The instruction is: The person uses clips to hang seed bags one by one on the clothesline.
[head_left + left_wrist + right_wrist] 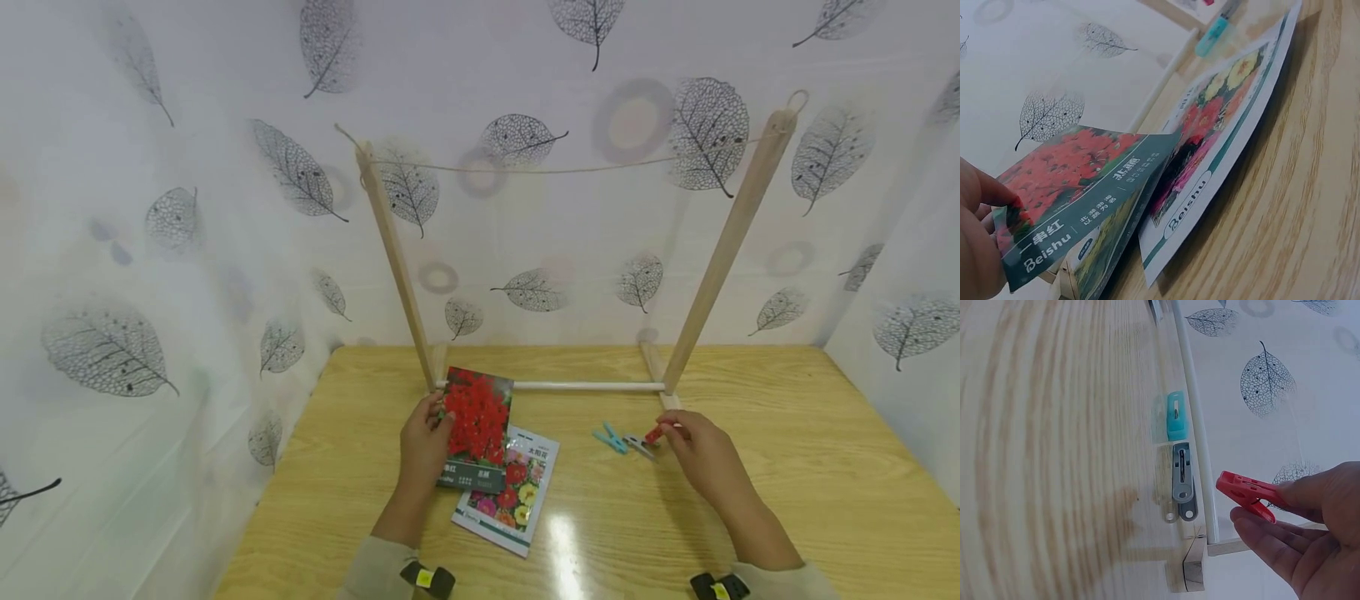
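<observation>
My left hand (425,446) pinches the left edge of a seed packet with red flowers (477,417), lifted a little off the table. A second, white seed packet (536,492) with mixed flowers lies partly under it. Between the thumb and fingers of my right hand (705,454) is a red clothespin (1247,490). Just left of that hand, a grey clothespin (1182,475) and a turquoise clothespin (1176,415) lie on the table. The fingers behind the red-flower packet are mostly hidden.
Behind the packets stands a wooden frame with a left post (397,258), a right post (727,250) and a white bottom rod (577,386). A string (555,172) spans the post tops. The wooden table (600,533) meets leaf-patterned sheeting (465,67) at the back and sides.
</observation>
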`<state>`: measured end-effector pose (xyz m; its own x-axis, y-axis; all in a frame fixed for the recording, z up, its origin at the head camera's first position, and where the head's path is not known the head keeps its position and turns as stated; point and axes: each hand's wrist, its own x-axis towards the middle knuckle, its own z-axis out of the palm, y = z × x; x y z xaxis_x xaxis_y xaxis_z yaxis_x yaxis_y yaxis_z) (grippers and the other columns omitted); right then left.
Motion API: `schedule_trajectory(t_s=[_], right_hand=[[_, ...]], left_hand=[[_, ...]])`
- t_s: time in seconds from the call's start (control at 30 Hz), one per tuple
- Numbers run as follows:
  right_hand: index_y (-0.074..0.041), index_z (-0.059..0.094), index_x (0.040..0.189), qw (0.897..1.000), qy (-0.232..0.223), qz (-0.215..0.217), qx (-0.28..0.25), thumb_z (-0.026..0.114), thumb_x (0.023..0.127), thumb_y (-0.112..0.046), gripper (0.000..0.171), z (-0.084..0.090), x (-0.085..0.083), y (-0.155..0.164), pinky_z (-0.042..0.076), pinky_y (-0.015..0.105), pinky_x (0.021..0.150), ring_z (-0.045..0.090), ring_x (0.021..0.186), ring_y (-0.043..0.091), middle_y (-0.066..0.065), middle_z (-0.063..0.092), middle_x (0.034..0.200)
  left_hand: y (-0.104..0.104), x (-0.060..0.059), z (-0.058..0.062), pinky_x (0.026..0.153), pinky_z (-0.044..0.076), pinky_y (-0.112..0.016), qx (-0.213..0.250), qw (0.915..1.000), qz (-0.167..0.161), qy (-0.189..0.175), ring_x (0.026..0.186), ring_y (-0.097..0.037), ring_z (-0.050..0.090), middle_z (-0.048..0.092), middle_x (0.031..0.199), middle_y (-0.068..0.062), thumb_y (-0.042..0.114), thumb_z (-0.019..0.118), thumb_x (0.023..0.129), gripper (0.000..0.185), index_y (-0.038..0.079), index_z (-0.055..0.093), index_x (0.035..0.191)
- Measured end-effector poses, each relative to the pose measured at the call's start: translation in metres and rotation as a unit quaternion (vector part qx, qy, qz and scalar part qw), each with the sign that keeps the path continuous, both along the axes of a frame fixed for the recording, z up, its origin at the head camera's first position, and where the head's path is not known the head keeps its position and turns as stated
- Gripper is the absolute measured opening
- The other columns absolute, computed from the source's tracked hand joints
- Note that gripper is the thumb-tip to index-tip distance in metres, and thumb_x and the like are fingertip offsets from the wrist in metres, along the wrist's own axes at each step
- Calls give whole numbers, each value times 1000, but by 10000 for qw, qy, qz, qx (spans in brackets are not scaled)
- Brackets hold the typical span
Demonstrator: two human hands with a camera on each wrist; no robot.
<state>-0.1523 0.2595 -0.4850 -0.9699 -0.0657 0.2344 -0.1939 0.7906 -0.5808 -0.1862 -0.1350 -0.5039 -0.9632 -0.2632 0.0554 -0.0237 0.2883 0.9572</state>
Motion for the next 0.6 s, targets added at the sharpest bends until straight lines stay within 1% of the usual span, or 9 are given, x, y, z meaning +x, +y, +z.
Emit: schedule_trajectory(t_s=[0.07, 0.17, 0.23, 0.33, 0.43, 0.5, 0.6], right_hand=[[4, 67, 117, 9999, 96, 59, 24, 59, 101, -6, 21, 0, -1, 0, 58, 53, 80, 68, 104, 46, 28, 66, 119], [4, 69, 116, 9995, 272, 133, 32, 59, 101, -5, 20, 0, -1, 0, 57, 53, 83, 65, 109, 47, 27, 64, 121], [3, 70, 115, 9991, 382, 183, 6, 59, 101, -5, 20, -1, -1, 0, 58, 51, 83, 64, 109, 46, 26, 64, 120], [2, 71, 115, 9985, 502, 202, -63, 61, 99, -4, 19, -2, -2, -1, 59, 47, 79, 65, 104, 42, 23, 64, 116], [1, 70, 117, 9985, 458, 222, -175, 61, 99, -5, 20, -2, -2, -3, 60, 43, 77, 67, 101, 39, 22, 64, 115], [2, 68, 119, 9987, 378, 241, -261, 60, 101, -8, 22, -2, -2, -4, 60, 42, 77, 68, 100, 38, 21, 63, 116], [3, 65, 120, 9982, 345, 318, -361, 58, 103, -11, 24, -2, -2, -6, 60, 43, 78, 69, 99, 38, 21, 63, 116]], left_hand=[[0, 0, 1, 80, 57, -27, 27, 10000, 27, -32, 107, -24, 66, 65, 119, -13, 10, 66, 96, 39, 10, 61, 135], [1, 1, 2, 93, 56, -35, 105, 9999, 13, -132, 115, -25, 63, 63, 124, -11, 13, 65, 97, 39, 11, 60, 135], [1, 1, 3, 95, 56, -36, 180, 9997, -12, -184, 116, -25, 62, 62, 126, -10, 15, 64, 98, 38, 13, 59, 136], [1, 2, 5, 86, 57, -28, 313, 9993, 3, -196, 111, -23, 63, 62, 126, -9, 16, 64, 98, 37, 13, 59, 135], [2, 2, 7, 75, 55, -20, 469, 9988, 28, -168, 102, -19, 64, 63, 124, -10, 14, 64, 98, 36, 12, 60, 134], [2, 3, 8, 69, 53, -18, 574, 9982, 24, -167, 95, -17, 63, 63, 123, -10, 13, 64, 98, 36, 12, 60, 133], [1, 3, 8, 62, 51, -19, 701, 9975, -12, -111, 84, -15, 60, 64, 120, -11, 12, 64, 98, 34, 11, 60, 132]])
